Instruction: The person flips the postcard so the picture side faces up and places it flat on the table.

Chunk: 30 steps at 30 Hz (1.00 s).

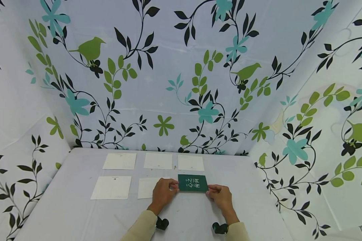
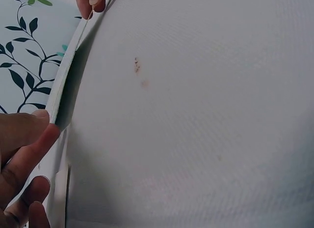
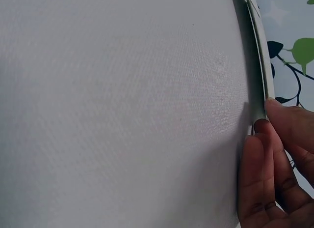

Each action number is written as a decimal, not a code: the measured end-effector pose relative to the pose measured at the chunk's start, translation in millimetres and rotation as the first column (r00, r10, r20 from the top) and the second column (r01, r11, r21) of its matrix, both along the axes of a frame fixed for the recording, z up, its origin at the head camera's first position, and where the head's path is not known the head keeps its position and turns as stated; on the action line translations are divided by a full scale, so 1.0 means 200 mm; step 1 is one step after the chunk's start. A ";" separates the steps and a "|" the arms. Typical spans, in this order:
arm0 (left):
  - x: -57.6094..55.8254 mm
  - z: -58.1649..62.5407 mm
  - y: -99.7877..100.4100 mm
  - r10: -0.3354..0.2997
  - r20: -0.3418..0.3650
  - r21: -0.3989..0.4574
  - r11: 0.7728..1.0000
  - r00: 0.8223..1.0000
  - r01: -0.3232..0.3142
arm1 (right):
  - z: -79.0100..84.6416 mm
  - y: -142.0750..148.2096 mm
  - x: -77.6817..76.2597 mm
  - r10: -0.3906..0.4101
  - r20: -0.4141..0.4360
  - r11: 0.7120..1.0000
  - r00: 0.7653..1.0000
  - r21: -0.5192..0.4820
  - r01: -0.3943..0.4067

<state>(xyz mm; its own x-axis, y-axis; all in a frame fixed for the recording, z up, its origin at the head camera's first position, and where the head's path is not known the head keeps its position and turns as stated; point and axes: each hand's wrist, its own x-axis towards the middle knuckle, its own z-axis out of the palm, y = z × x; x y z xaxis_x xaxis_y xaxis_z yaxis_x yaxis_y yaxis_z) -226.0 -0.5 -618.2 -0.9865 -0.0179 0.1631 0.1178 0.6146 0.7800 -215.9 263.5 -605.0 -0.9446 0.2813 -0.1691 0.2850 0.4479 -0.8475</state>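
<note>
A dark green card point(image 1: 193, 187) with white Chinese characters is held level between the two hands in the head view. My left hand point(image 1: 164, 192) pinches its left end between thumb and fingers. At the opposite end, my right hand point(image 1: 221, 197) grips the near right corner, thumb on top. Seen edge-on in the left wrist view, the card point(image 2: 73, 85) shows a pale edge and a dark underside, raised off the tabletop. A white card point(image 1: 146, 187) lies just left of the green one, partly hidden by the left hand.
Several white cards with tiny print lie in two rows on the white table point(image 1: 108, 217): one at the back left point(image 1: 119, 161), one at the back right point(image 1: 190, 163), one at the front left point(image 1: 111, 187). A leaf-and-bird patterned cloth point(image 1: 157, 80) hangs behind the table.
</note>
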 end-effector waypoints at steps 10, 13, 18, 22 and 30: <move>0.01 0.01 -0.02 0.020 -0.026 -0.010 1.000 0.999 -0.020 | 0.00 -0.02 0.00 -0.022 -0.023 0.998 1.000 0.058 0.023; 0.01 0.00 -0.03 0.020 -0.031 0.000 1.000 0.999 -0.020 | -0.01 -0.02 0.00 -0.023 -0.040 0.998 0.999 0.062 0.026; 0.00 0.00 -0.06 0.017 -0.046 0.018 1.000 0.999 -0.016 | -0.01 -0.04 -0.01 -0.026 -0.055 0.998 0.998 0.060 0.029; 0.00 0.01 -0.07 0.018 -0.048 0.031 0.999 0.999 -0.017 | 0.01 -0.07 -0.02 -0.022 -0.067 0.998 0.998 0.051 0.026; -0.01 0.03 -0.11 0.018 -0.054 0.032 0.999 0.998 -0.017 | 0.02 -0.11 -0.03 -0.015 -0.070 0.999 0.997 0.037 0.018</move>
